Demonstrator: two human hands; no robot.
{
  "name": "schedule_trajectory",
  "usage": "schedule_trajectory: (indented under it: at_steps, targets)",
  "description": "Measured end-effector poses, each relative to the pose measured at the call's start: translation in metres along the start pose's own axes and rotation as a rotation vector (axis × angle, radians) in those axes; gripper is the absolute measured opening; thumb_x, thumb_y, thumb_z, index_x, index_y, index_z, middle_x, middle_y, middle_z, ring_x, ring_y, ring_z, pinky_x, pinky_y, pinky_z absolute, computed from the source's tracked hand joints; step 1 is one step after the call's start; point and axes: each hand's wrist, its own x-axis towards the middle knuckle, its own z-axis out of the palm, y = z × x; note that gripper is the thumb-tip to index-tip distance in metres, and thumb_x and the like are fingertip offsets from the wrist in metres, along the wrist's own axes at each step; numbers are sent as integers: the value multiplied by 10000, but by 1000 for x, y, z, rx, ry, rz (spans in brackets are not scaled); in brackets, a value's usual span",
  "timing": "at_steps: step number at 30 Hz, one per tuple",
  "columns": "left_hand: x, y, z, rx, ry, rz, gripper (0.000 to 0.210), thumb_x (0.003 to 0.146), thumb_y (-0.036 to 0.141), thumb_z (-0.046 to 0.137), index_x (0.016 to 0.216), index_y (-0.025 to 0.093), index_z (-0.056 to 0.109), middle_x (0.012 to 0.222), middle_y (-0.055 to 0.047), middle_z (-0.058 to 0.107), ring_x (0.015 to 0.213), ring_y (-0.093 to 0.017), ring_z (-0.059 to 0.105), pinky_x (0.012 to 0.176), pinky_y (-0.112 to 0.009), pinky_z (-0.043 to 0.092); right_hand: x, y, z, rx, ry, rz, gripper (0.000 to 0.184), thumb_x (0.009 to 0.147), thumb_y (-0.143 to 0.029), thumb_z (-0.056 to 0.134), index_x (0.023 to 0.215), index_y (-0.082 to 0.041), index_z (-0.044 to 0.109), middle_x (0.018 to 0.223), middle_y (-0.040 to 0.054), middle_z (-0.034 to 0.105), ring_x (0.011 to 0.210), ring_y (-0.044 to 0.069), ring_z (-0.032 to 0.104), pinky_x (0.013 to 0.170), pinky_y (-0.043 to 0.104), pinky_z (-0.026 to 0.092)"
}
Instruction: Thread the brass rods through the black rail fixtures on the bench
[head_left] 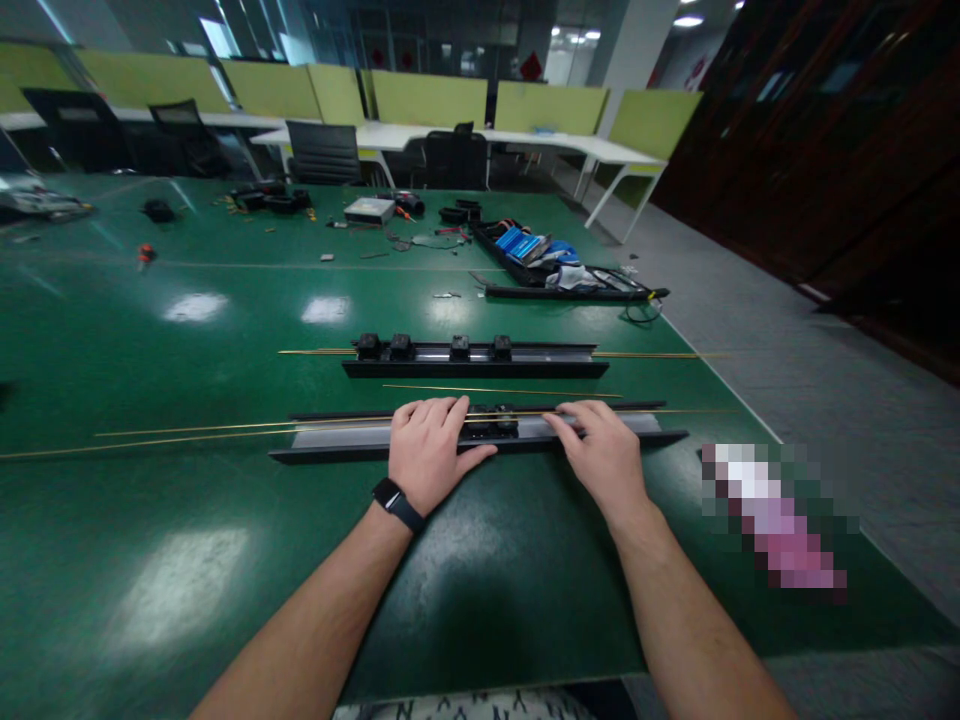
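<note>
A long black channel (341, 453) with a pale grey inside lies crosswise on the green table in front of me. Thin brass rods (202, 431) run along it and stick out far past its left end. Between my hands, small black blocks (495, 423) sit inside the channel. My left hand (426, 455) is laid across the channel, fingers over the rods and far side, thumb along the near wall. With thumb and fingertips, my right hand (606, 455) pinches a brass rod above the channel's right part; the exact contact is partly hidden.
Beyond lies a second black channel (480, 369) with several black blocks and brass rods. One loose rod (502, 391) rests between the channels. Farther off are a black tray (517, 262) with blue packets, a white box (370, 210) and scattered parts. A pixelated object (780, 530) lies right.
</note>
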Motion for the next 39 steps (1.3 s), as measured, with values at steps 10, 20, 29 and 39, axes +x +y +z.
schedule_trajectory:
  at_steps: [10, 20, 29, 39]
  targets:
    - [0, 0, 0, -4, -4, 1, 655, 872, 670, 661, 1318, 191, 642, 1259, -137, 720, 1163, -319, 648, 996, -494, 393, 1, 6, -4, -11, 20, 42, 341, 940, -511, 648, 1020, -204, 774, 1042, 77, 751, 850, 214, 707, 833, 359, 548]
    - [1, 1, -2, -5, -5, -1, 652, 881, 669, 649, 1327, 194, 640, 1254, -148, 721, 1167, -327, 647, 1000, -500, 393, 0, 2, 1, -34, -5, 49, 419, 975, -573, 575, 1005, -211, 785, 1023, 82, 748, 878, 219, 705, 839, 348, 525]
    - [0, 1, -1, -8, -4, -5, 653, 874, 662, 661, 1331, 195, 641, 1263, -143, 718, 1165, -327, 647, 1002, -498, 395, 1, 2, -7, -7, 16, 76, 405, 938, -559, 634, 1051, -195, 772, 1060, 80, 745, 813, 197, 685, 837, 351, 533]
    - [1, 1, 0, -9, -1, -3, 656, 873, 667, 661, 1329, 196, 637, 1268, -150, 717, 1171, -330, 646, 1001, -496, 388, 0, 1, 0, -42, 17, 62, 492, 968, -640, 545, 977, -210, 784, 995, 81, 745, 861, 214, 696, 828, 347, 516]
